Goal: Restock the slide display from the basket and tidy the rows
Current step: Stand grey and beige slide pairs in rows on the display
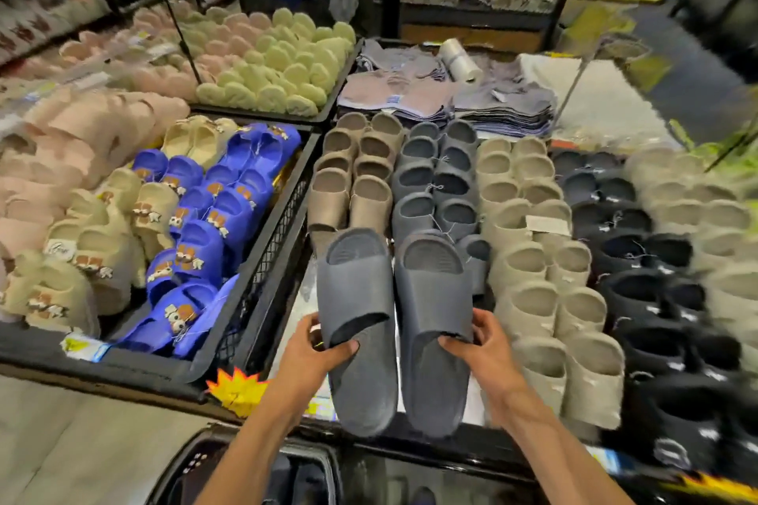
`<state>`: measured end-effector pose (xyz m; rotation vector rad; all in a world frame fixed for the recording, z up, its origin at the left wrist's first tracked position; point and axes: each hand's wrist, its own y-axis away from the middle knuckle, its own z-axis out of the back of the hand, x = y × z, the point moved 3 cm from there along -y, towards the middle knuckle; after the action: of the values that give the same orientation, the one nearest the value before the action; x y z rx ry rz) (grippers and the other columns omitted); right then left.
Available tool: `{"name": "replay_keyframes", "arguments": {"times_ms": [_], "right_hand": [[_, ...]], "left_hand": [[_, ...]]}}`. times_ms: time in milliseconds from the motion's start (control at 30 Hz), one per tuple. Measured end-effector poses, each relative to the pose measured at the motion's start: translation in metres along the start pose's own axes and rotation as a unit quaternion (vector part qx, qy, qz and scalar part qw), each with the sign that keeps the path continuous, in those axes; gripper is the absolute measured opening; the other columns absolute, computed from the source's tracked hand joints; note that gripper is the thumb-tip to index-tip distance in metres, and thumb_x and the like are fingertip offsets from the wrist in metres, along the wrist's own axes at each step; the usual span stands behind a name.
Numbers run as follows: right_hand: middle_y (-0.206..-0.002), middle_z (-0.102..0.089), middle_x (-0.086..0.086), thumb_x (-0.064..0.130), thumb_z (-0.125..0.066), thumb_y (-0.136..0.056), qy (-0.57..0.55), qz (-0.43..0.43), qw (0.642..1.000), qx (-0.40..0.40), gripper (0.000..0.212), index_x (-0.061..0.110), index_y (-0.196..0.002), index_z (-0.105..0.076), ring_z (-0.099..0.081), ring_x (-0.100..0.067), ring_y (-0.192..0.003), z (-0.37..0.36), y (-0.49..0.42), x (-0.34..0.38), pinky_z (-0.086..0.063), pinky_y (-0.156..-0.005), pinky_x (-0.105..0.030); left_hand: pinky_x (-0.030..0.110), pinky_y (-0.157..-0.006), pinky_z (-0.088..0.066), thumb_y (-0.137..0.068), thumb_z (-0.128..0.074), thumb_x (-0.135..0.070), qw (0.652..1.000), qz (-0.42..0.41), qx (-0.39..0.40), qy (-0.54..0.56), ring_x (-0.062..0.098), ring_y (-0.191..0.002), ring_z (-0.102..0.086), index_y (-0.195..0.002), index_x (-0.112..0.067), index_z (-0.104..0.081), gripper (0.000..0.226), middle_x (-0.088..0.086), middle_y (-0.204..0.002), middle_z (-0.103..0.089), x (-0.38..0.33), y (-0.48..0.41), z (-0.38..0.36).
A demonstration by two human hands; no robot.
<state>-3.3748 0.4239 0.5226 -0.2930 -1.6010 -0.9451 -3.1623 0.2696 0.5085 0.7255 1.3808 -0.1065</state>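
Holding one dark grey slide per hand: left hand (316,348) pinches the left slide (357,291) by its strap edge, right hand (484,344) grips the right slide (430,291) likewise, toes aimed up-table. Probably lining the pair up with the front of the grey row (434,176), basket (192,459) just below.

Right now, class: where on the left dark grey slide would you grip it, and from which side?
Grip the left slide at its strap's rear edge, from the heel side: the arched strap opens toward the person, leaving a lip to pinch. The left hand holds there.
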Motion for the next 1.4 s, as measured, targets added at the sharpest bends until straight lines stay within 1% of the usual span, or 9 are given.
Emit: {"name": "replay_keyframes", "arguments": {"times_ms": [67, 167, 300, 433, 567, 667, 967, 1200, 1400], "right_hand": [[-0.109, -0.065, -0.002, -0.003, -0.079, -0.074, 0.006, 0.000, 0.999, -0.031, 0.051, 0.027, -0.107, -0.054, -0.063, -0.017, -0.099, 0.028, -0.011, 0.001, -0.050, -0.078, -0.028], [-0.112, -0.065, -0.007, 0.000, -0.079, -0.075, 0.020, -0.006, 0.998, -0.066, 0.057, 0.022, -0.119, -0.053, -0.063, -0.025, -0.101, 0.057, -0.030, -0.006, -0.052, -0.082, -0.035], [-0.110, -0.067, -0.008, 0.003, -0.079, -0.076, 0.038, -0.014, 0.995, -0.091, 0.057, 0.021, -0.124, -0.054, -0.065, -0.027, -0.098, 0.072, -0.052, -0.019, -0.054, -0.086, -0.044], [-0.103, -0.068, -0.006, 0.007, -0.078, -0.078, 0.068, -0.023, 0.990, -0.125, 0.053, 0.019, -0.124, -0.053, -0.065, -0.025, -0.092, 0.072, -0.066, -0.031, -0.054, -0.083, -0.041], [-0.099, -0.063, 0.001, 0.014, -0.074, -0.083, 0.100, -0.049, 0.980, -0.165, 0.038, 0.018, -0.116, -0.057, -0.061, -0.021, -0.091, 0.067, -0.073, -0.040, -0.048, -0.080, -0.032], [-0.099, -0.066, 0.002, 0.012, -0.068, -0.084, 0.133, -0.061, 0.971, -0.189, 0.029, 0.020, -0.110, -0.061, -0.061, -0.020, -0.088, 0.063, -0.081, -0.054, -0.050, -0.078, -0.035], [-0.096, -0.070, -0.007, 0.003, -0.057, -0.080, 0.235, -0.054, 0.938, -0.249, 0.032, 0.017, -0.108, -0.064, -0.062, -0.032, -0.087, 0.054, -0.100, -0.080, -0.047, -0.067, -0.036], [-0.099, -0.067, -0.010, -0.002, -0.051, -0.077, 0.278, -0.045, 0.919, -0.277, 0.036, 0.013, -0.108, -0.061, -0.060, -0.035, -0.090, 0.048, -0.103, -0.086, -0.048, -0.070, -0.039], [-0.095, -0.063, -0.008, -0.003, -0.050, -0.076, 0.302, -0.030, 0.912, -0.277, 0.027, 0.013, -0.097, -0.058, -0.057, -0.032, -0.087, 0.042, -0.096, -0.079, -0.038, -0.066, -0.036]], "left_hand": [[0.022, -0.065, -0.054, -0.061, -0.088, -0.005, 1.000, -0.004, 0.014, -0.004, 0.010, -0.082, -0.071, -0.113, -0.016, -0.056, 0.063, 0.006, -0.103, -0.073, -0.001, -0.016, -0.030], [0.022, -0.065, -0.055, -0.072, -0.083, 0.000, 1.000, -0.007, 0.018, -0.014, 0.012, -0.085, -0.072, -0.121, -0.014, -0.053, 0.059, 0.005, -0.102, -0.074, 0.002, -0.033, -0.066], [0.030, -0.069, -0.056, -0.067, -0.087, -0.008, 1.000, 0.001, 0.018, -0.011, 0.016, -0.087, -0.072, -0.123, -0.019, -0.052, 0.067, 0.006, -0.104, -0.073, 0.009, -0.053, -0.094], [0.032, -0.070, -0.056, -0.074, -0.083, -0.003, 0.999, 0.027, 0.019, -0.004, 0.017, -0.089, -0.072, -0.125, -0.019, -0.052, 0.062, 0.002, -0.104, -0.074, 0.024, -0.073, -0.100], [0.038, -0.073, -0.056, -0.074, -0.083, -0.006, 0.998, 0.062, 0.016, 0.003, 0.024, -0.091, -0.072, -0.116, -0.021, -0.050, 0.056, 0.005, -0.104, -0.074, 0.042, -0.089, -0.102], [0.034, -0.072, -0.056, -0.072, -0.086, -0.010, 0.997, 0.075, 0.017, -0.006, 0.025, -0.094, -0.071, -0.112, -0.014, -0.051, 0.054, 0.009, -0.110, -0.071, 0.054, -0.101, -0.104], [0.024, -0.066, -0.057, -0.075, -0.083, -0.010, 0.998, 0.048, 0.022, -0.023, 0.020, -0.098, -0.069, -0.112, -0.019, -0.053, 0.048, 0.002, -0.113, -0.069, 0.074, -0.133, -0.116], [0.031, -0.077, -0.056, -0.075, -0.084, -0.013, 0.998, 0.036, 0.027, -0.036, 0.018, -0.101, -0.067, -0.113, -0.026, -0.056, 0.049, 0.001, -0.111, -0.069, 0.087, -0.140, -0.114], [0.039, -0.083, -0.057, -0.074, -0.084, -0.013, 0.999, 0.041, 0.017, -0.030, 0.023, -0.101, -0.068, -0.115, -0.027, -0.057, 0.051, 0.003, -0.110, -0.070, 0.095, -0.143, -0.107]]}}
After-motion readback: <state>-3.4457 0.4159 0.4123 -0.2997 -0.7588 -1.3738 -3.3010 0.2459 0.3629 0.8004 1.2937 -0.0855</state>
